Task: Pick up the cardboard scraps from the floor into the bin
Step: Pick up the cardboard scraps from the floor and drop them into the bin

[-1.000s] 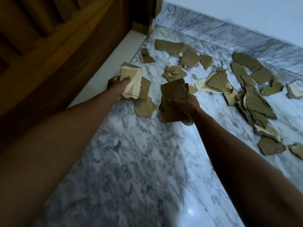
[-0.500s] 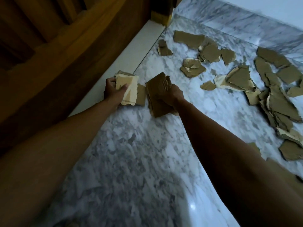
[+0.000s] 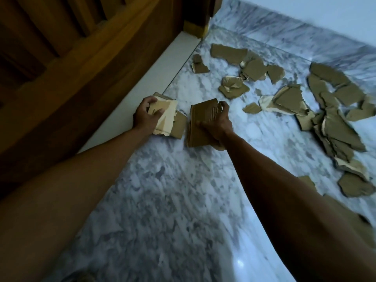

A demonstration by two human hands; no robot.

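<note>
A grey-veined white marble floor (image 3: 166, 210) fills most of the view, running up to a marble skirting (image 3: 284, 27) along the far wall. On the left stands dark wooden furniture (image 3: 71, 64), with a pale white strip (image 3: 160, 70) running along its base where it meets the floor.

Torn brown cardboard scraps lie scattered over the far and right part of the floor. The largest heap (image 3: 333, 127) sits at the right, overlapping pieces stacked loosely, some showing pale undersides. Farther back lies a wide flat scrap (image 3: 227, 52) near the skirting, with a cluster of pieces (image 3: 254, 70) just beside it. A crumpled scrap (image 3: 233, 87) lies nearer the middle, and a small one (image 3: 252, 108) lies alone just right of the hands.

Both bare forearms reach forward from the bottom corners. The left hand (image 3: 145, 117) is closed around a stack of pale-faced scraps (image 3: 166, 121), thumb on top, close to the white strip. The right hand (image 3: 217, 124) grips a bundle of brown corrugated pieces (image 3: 200, 125), fingers curled over its far edge. The two bundles sit just beside each other, low over the floor; whether they touch it is unclear.
</note>
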